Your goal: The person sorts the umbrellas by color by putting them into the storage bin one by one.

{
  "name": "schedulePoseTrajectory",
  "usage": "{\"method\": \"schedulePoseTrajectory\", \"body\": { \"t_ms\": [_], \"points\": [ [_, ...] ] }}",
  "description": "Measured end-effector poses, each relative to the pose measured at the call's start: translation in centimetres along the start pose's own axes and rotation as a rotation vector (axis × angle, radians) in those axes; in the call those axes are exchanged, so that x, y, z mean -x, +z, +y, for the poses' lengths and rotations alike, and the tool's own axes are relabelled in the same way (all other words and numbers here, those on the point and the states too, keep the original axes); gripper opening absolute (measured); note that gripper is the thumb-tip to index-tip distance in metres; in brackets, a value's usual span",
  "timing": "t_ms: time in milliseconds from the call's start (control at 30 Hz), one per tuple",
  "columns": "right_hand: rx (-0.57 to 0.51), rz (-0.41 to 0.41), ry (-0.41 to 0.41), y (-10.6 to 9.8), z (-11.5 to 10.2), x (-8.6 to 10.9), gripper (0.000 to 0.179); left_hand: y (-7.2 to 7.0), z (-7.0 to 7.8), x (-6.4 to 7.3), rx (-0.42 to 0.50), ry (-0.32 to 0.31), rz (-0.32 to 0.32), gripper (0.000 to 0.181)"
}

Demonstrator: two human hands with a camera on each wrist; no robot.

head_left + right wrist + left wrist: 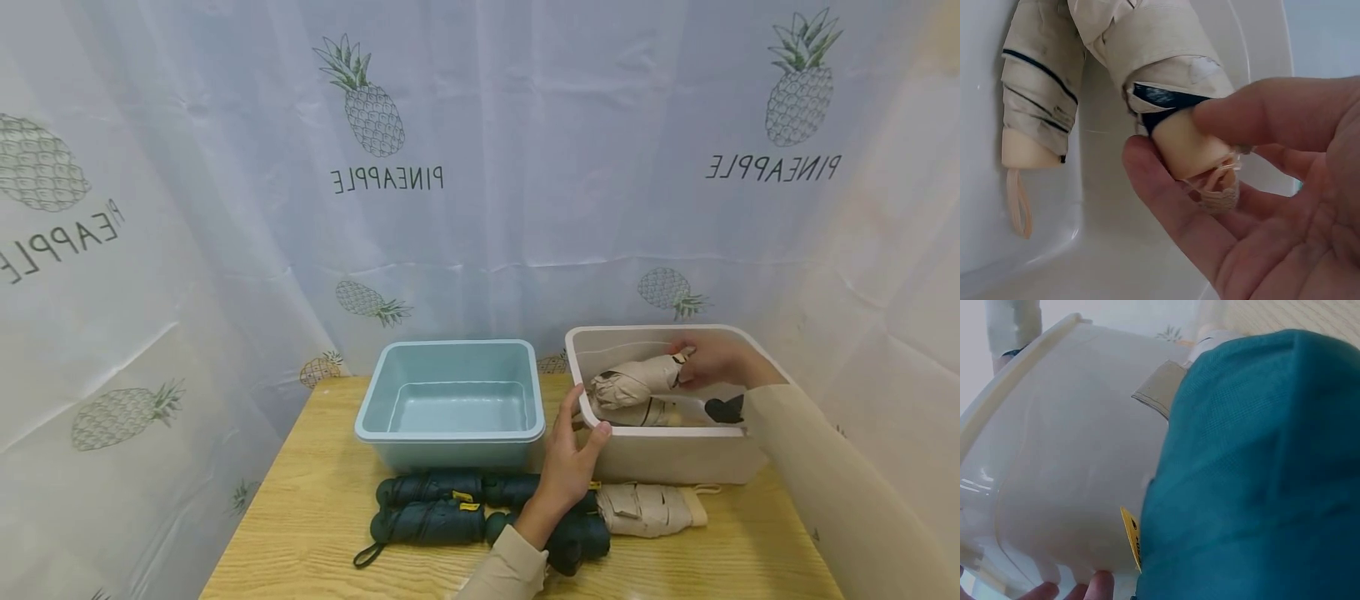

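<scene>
Inside the off-white bin, my right hand pinches the pale handle end of a folded beige umbrella between thumb and fingers. The handle and its cord loop show in the right wrist view. A second beige umbrella lies in the bin beside it, with a dark object further right, partly hidden by the sleeve. My left hand grips the bin's front left corner, thumb at the front rim and fingers along the left side. Below that hand lie dark folded umbrellas.
A light blue bin stands left of the off-white one. Several dark umbrellas and one beige umbrella lie in front on the wooden table. A pineapple-print curtain hangs behind.
</scene>
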State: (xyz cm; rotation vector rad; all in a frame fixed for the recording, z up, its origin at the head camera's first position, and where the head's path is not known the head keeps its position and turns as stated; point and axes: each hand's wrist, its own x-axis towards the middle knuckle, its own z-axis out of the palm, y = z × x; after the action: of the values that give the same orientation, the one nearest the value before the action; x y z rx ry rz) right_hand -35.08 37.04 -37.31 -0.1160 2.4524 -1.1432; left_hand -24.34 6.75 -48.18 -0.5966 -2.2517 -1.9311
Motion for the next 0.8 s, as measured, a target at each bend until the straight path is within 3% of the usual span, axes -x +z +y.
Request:
{"method": "schedulePoseTrajectory", "body": {
  "t_ms": [200,400,800],
  "points": [
    [-0.022,-0.070,0.021,0.0,0.4,0.3,0.074,0.0,0.0,0.0,-0.016,-0.006,0.001,0.065],
    [-0.028,-0.090,0.052,0.2,0.9,0.3,0.082,0.0,0.0,0.0,-0.018,-0.007,-0.004,0.065],
    [-0.159,-0.176,0.105,-0.3,2.9,0.4,0.086,0.0,-0.1,-0.1,-0.016,0.004,-0.006,0.065]
  ]
}}
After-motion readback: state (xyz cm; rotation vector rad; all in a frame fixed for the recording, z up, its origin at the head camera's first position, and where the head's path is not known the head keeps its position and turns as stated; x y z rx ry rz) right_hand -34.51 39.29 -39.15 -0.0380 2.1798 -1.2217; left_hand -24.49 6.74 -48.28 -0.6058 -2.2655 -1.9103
